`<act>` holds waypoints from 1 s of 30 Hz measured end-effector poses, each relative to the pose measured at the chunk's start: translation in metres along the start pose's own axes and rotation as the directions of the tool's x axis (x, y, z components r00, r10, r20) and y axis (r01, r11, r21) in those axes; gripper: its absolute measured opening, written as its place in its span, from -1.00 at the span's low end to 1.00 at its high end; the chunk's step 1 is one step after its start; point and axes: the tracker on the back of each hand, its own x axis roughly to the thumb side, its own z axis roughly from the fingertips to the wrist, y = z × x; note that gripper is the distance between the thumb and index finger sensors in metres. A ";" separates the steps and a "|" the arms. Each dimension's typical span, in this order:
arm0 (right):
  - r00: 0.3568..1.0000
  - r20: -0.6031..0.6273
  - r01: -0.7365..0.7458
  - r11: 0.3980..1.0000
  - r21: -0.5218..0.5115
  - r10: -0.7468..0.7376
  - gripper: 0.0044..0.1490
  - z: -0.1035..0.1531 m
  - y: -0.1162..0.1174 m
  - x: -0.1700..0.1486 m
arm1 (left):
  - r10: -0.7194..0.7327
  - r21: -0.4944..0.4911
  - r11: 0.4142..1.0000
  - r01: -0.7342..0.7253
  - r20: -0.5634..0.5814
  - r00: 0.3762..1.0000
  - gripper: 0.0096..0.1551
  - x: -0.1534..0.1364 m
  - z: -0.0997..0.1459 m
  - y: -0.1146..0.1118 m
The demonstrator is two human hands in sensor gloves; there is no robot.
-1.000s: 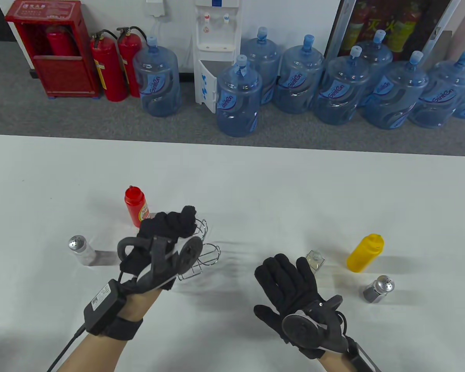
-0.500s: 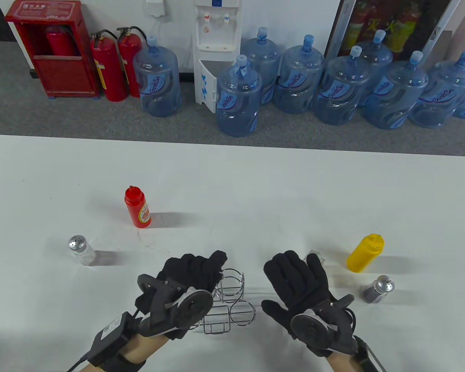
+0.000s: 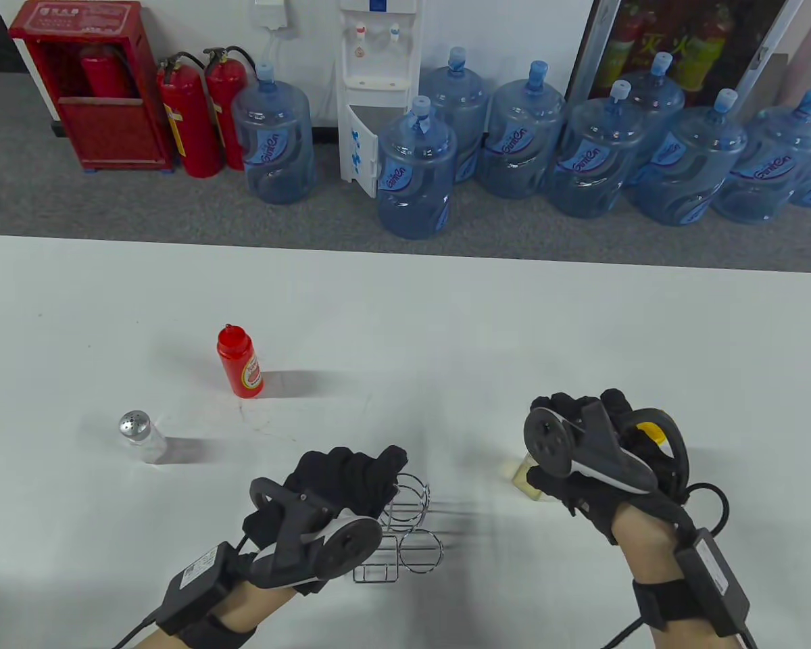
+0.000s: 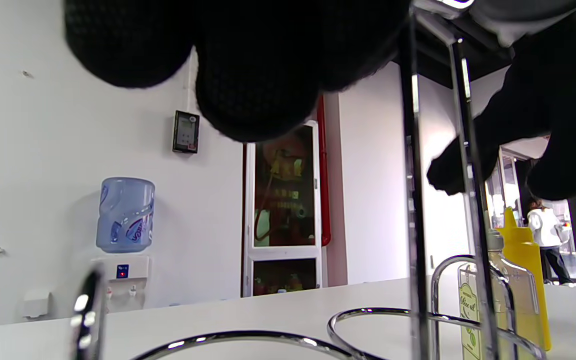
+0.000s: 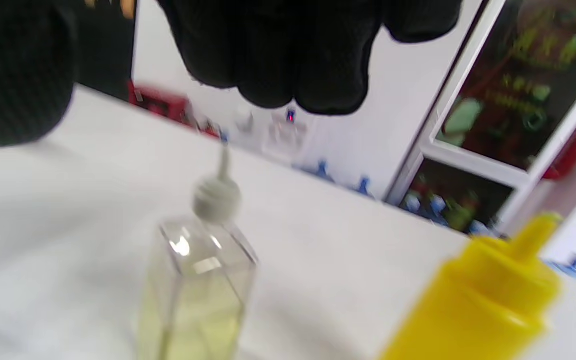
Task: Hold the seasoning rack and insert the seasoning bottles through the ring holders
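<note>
My left hand (image 3: pixel 368 476) grips the top of the wire seasoning rack (image 3: pixel 409 534), which stands on the white table (image 3: pixel 446 324) near its front edge. In the left wrist view my fingers (image 4: pixel 253 65) close around the rack's upright wires (image 4: pixel 413 200), and its rings are empty. My right hand (image 3: pixel 581 409) hovers open over the clear oil bottle (image 3: pixel 522 473) and the yellow squeeze bottle (image 3: pixel 649 431), partly hiding both. In the right wrist view my fingers (image 5: pixel 288 55) hang above the oil bottle (image 5: pixel 203 280) without touching it, and the yellow bottle (image 5: pixel 478 305) stands to its right.
A red squeeze bottle (image 3: pixel 240 362) and a silver-capped shaker (image 3: pixel 135 433) stand on the table's left side. Water jugs (image 3: pixel 415 176), a dispenser and fire extinguishers (image 3: pixel 189 122) stand on the floor beyond the far edge.
My left hand pulled the rack from beside the red bottle toward the front edge and stood it there. My right hand turned over and moved right, over the oil and yellow bottles.
</note>
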 end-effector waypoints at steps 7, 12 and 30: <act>0.994 -0.042 -0.096 0.987 0.127 0.102 -0.03 -0.034 0.025 0.009 | 0.011 0.018 1.000 -0.011 -0.005 1.000 -0.53 -0.002 0.001 0.006; 0.997 -0.049 -0.056 0.993 0.103 0.062 -0.25 -0.039 0.030 0.009 | 0.015 0.007 1.000 -0.015 -0.012 1.000 -0.53 -0.004 0.000 0.002; 0.995 0.097 -0.011 0.969 -0.247 0.036 -0.28 0.016 -0.030 0.021 | 0.035 -0.005 0.999 -0.036 -0.066 0.997 -0.52 -0.017 -0.005 -0.002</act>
